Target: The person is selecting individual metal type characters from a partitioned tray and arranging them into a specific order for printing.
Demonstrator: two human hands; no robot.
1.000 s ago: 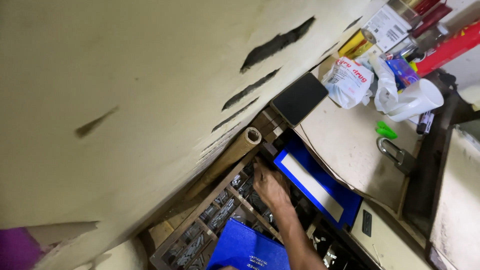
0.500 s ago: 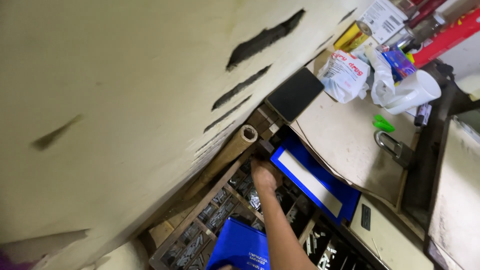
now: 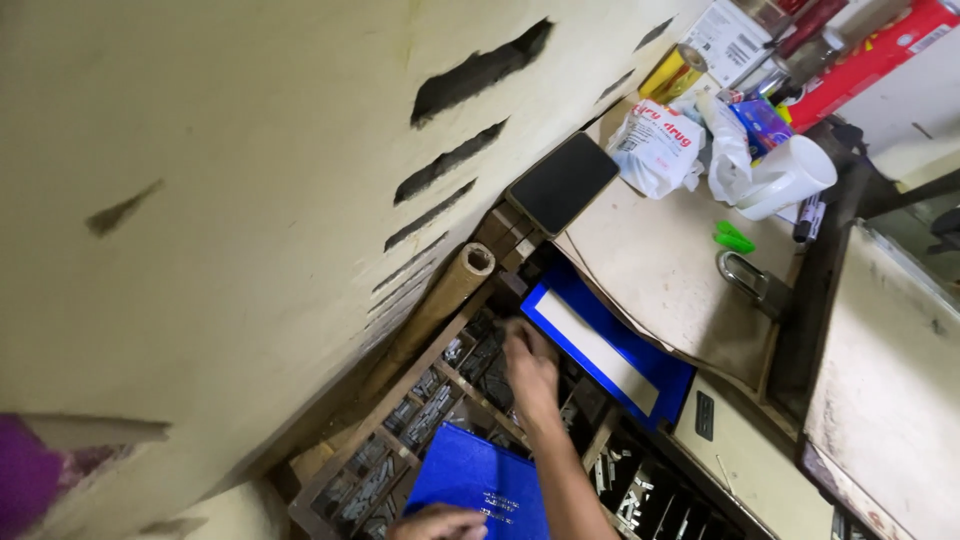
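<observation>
Head view: tilted look down at a wooden compartment tray (image 3: 400,440).
Right hand (image 3: 528,368): fingers down in a tray compartment; grip hidden.
Left hand (image 3: 440,522): resting on blue book (image 3: 478,482).
Book: lies across tray, long axis running toward the wall (image 3: 250,200).

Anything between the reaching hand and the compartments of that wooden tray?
Nothing visible. The right hand is already down on the divided wooden tray, fingers in among the small metal pieces. The blue booklet lies to the side under the left hand, clear of the reach.
</observation>
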